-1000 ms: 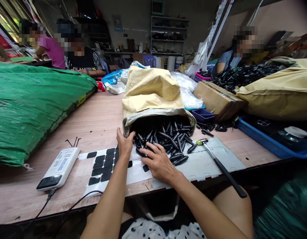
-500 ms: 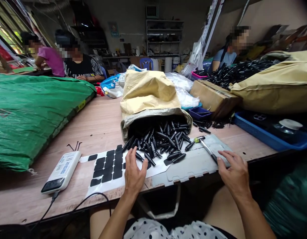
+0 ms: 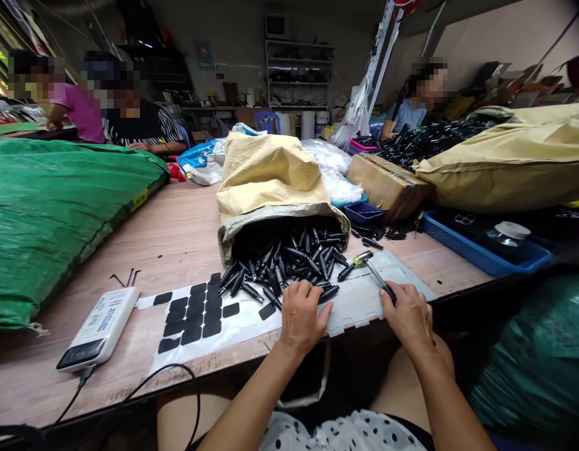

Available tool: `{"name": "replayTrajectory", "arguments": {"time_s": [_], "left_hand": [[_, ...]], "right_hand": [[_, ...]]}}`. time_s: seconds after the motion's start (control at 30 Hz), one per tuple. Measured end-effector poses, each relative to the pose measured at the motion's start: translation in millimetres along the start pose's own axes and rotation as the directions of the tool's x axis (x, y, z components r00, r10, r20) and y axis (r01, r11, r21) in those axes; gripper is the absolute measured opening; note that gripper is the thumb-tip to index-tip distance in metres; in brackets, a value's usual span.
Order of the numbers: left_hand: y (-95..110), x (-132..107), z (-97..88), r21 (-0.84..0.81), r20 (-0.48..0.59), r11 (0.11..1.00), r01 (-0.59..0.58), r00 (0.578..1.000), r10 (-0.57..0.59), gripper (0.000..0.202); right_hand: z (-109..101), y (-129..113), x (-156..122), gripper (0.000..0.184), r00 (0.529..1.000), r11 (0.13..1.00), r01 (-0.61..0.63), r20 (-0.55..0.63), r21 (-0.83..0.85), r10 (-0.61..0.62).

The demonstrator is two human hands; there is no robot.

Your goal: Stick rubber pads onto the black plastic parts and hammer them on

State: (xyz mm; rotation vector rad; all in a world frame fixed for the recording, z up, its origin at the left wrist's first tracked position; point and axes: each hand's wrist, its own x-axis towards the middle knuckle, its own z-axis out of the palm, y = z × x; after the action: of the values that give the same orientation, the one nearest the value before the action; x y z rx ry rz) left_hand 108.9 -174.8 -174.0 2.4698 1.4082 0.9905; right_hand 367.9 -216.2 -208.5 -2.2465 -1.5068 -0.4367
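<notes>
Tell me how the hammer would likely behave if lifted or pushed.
The hammer is probably rigid, given its straight, metallic-looking shaft. Lifted by the handle, it may feel head-heavy, since the head sits at the shaft's far end. Pushed, it might swivel rather than roll, its crosswise head resisting.

The right hand [image 3: 408,316] grips a hammer [image 3: 376,275] by its handle [image 3: 389,292]; the left hand [image 3: 304,317] is beside black parts [image 3: 277,269] spilling from a sack [image 3: 273,175].
</notes>
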Motion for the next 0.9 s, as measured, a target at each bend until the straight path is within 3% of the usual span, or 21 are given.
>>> {"name": "replayTrajectory", "arguments": {"time_s": [0.1,0.2,0.3,0.47,0.53,0.67,0.9], "left_hand": [[5,11,16.2,0.083,0.071,0.996,-0.015,0.997,0.009,0.022],[7,18,18.8,0.110,0.068,0.994,0.011,0.998,-0.018,0.017],[3,12,6.7,0.053,0.055,0.999,-0.005,0.998,0.002,0.012],[-20,-24,-24.9,-0.081,0.079,0.997,-0.005,0.997,0.012,0.008],[-29,-36,-32.8,-0.095,0.099,0.995,0.042,0.995,-0.032,0.011],[-38,-42,-37.4,-0.121,0.152,0.983,0.137,0.981,-0.118,0.021],[-38,-31,-37.1,-0.164,0.169,0.962,0.219,0.967,-0.191,0.018]], "right_hand": [[1,0,-1,0.035,1.000,1.000,-0.013,0.004,-0.002,0.013],[1,-1,0,0.035,1.000,1.000,-0.026,0.019,0.012,0.025],[3,0,0,0.034,0.998,0.993,-0.066,0.001,0.102,0.066],[-4,2,-14,0.033,0.982,0.915,-0.040,-0.156,0.401,0.111],[-13,-4,-27,0.035,0.991,0.855,-0.065,-0.069,0.515,0.117],[-36,-31,-57,0.039,0.979,0.732,-0.126,0.202,0.669,-0.016],[-50,-74,-92,0.049,0.940,0.692,0.071,0.185,0.718,-0.288]]}}
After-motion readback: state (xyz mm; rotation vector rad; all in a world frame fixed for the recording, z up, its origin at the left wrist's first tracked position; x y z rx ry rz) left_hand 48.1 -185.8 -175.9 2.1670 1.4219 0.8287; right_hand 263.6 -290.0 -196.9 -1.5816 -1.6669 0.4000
